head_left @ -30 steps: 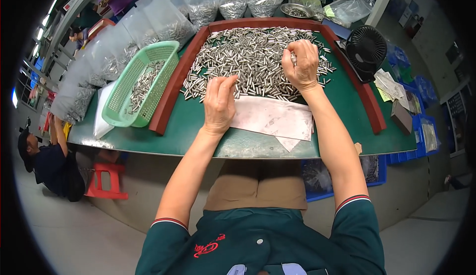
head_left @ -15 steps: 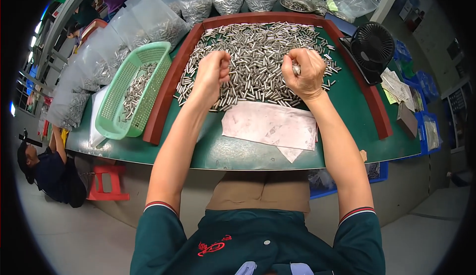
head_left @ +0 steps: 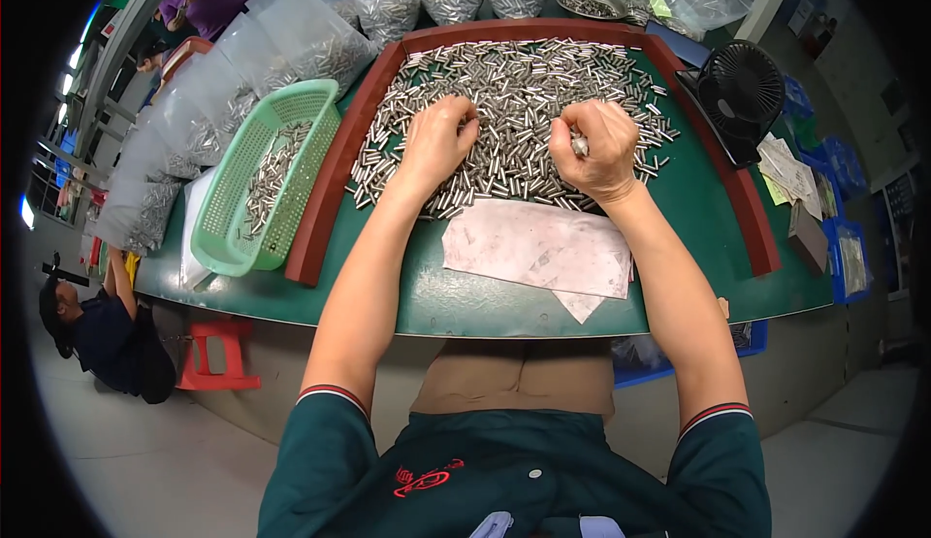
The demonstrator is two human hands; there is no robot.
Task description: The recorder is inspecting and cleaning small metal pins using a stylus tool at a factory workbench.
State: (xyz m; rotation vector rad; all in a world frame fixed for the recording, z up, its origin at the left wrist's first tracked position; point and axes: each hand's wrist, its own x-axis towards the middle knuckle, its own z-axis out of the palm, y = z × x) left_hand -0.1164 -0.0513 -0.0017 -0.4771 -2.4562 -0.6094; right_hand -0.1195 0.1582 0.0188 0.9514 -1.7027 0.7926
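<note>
Short shiny metal pins (head_left: 529, 82) lie in a wide, loose layer on the green tabletop (head_left: 465, 310). Over the left part of this layer is my left hand (head_left: 439, 142), thumb and fingers curled together; whatever is between them is hidden. My right hand (head_left: 603, 145) is closed in a fist over the right part, with the ends of metal pins showing at the curl of its index finger. A stained pale pink cloth (head_left: 538, 252) lies flat between my forearms, at the near edge of the pins.
Dark red rails (head_left: 335, 174) border the pins on the left, back and right. Left of them stands a green plastic basket (head_left: 218, 218) holding pins. Clear bags (head_left: 388, 4) of pins line the back and left. A black fan (head_left: 742, 92) stands right. Another person (head_left: 102, 334) is at far left.
My left hand has moved right, toward the middle of the pins, and its thumb has come round against the fingers. My right hand stays closed in nearly the same place.
</note>
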